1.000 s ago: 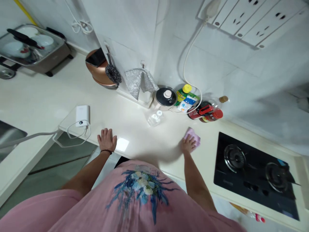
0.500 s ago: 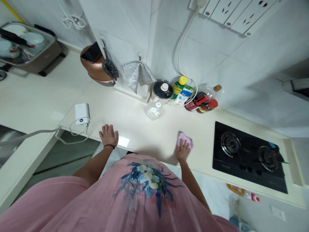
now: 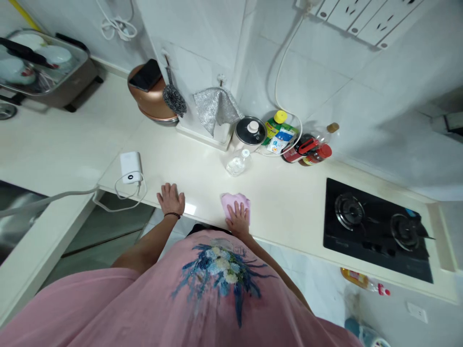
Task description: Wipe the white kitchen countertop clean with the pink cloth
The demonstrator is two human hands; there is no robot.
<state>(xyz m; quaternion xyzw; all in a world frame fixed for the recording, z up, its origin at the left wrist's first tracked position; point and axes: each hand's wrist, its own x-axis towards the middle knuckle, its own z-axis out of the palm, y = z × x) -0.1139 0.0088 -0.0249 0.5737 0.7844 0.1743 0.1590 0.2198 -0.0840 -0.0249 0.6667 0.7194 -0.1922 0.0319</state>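
Note:
My right hand (image 3: pixel 238 218) presses flat on a pink cloth (image 3: pixel 231 200) lying on the white counter (image 3: pixel 282 207), close to its front edge. Its fingers are spread over the cloth. My left hand (image 3: pixel 170 198) rests flat on the counter a short way to the left, fingers apart and holding nothing. A dark band circles that wrist. My pink shirt with a blue flower print fills the bottom of the view.
A white power bank (image 3: pixel 130 166) with a looped cable lies left of my hands. At the wall stand a copper pot (image 3: pixel 152 99), a silver cloth (image 3: pixel 216 106), a lidded pot (image 3: pixel 251 132), a glass jar (image 3: pixel 237 164) and bottles (image 3: pixel 307 149). A black gas hob (image 3: pixel 376 229) lies right.
My right hand has slid the pink cloth leftward along the counter, from near the hob to just right of my left hand. The left hand has stayed put.

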